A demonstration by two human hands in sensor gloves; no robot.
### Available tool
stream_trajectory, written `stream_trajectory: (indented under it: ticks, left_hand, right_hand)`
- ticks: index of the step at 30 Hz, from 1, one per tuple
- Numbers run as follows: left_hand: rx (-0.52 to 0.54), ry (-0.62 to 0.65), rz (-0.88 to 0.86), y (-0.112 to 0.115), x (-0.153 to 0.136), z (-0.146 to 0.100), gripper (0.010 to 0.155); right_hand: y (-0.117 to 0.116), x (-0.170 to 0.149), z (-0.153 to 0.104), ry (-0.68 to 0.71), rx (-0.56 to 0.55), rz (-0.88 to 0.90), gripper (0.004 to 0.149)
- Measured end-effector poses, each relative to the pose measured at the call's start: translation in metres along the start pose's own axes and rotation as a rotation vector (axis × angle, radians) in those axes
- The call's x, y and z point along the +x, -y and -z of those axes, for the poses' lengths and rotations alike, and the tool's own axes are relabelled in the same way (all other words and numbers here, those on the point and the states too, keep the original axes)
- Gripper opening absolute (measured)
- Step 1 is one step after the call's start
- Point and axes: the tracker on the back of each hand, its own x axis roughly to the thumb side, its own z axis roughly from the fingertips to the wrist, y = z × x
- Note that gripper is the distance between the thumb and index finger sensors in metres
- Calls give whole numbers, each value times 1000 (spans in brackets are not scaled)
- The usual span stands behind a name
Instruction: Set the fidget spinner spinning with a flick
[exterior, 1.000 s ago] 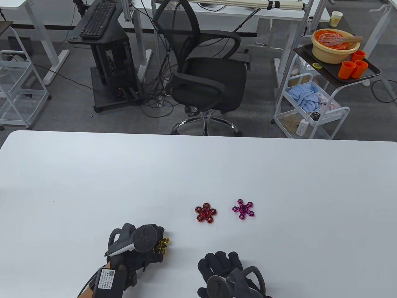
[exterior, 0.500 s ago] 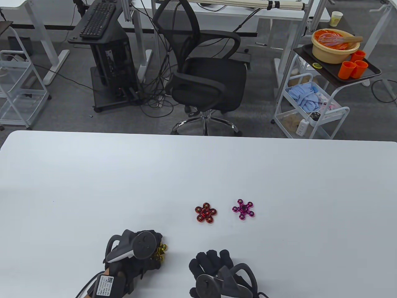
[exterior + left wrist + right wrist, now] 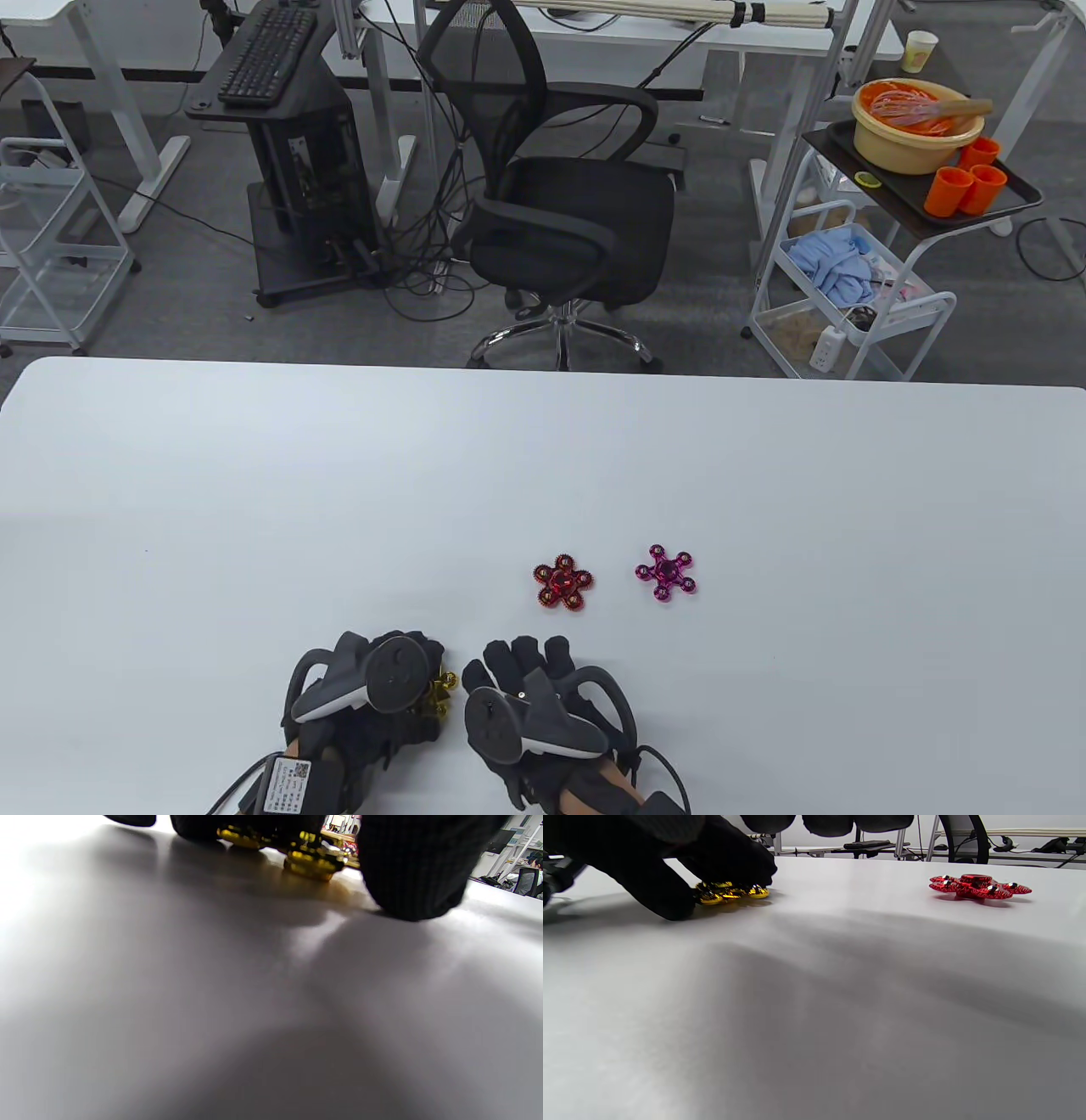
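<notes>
Near the table (image 3: 254, 475) front edge, gold fidget spinner (image 3: 729, 892) lies flat under the left hand (image 3: 373, 688), fingers pressing its hub; right hand (image 3: 543, 705) beside, open; likely hard, slick metal, so flick an outer lobe.

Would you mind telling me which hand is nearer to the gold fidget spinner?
Left. The left hand rests over the gold fidget spinner and covers most of it; the right hand lies just beside it, to its right.
</notes>
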Motion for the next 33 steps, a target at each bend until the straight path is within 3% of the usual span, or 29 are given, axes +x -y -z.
stream_trajectory:
  ticks: [8,14,18,22,24,26,27,30,33]
  left_hand:
    - [4,2,-8,-5,-2,-8,89]
    - [-11,-1,57,-8,0,-33,79]
    - [-73,-15,54,2,-2,-33,76]
    - [-68,-28,42,5,-3,-33,74]
    - [-72,-36,53,4,-3,-32,74]
    - [-82,-39,54,4,-2,-33,75]
    - [-91,-39,59,4,-2,-33,75]
    - [-86,-35,45,3,-2,-32,75]
    - [-84,-37,48,3,-1,-32,75]
  right_hand:
    - [-6,0,18,-39,21,34,61]
    - [-11,7,27,-34,32,49,59]
    - [-15,12,30,-39,36,11,58]
    - [-17,13,31,-44,53,8,58]
    - [-11,15,23,-20,101,84,54]
    - [-6,27,2,135,247,318,43]
    - [-3,30,-11,142,248,354,43]
    - [1,24,-29,83,76,199,47]
    - [1,18,-36,67,89,146,49]
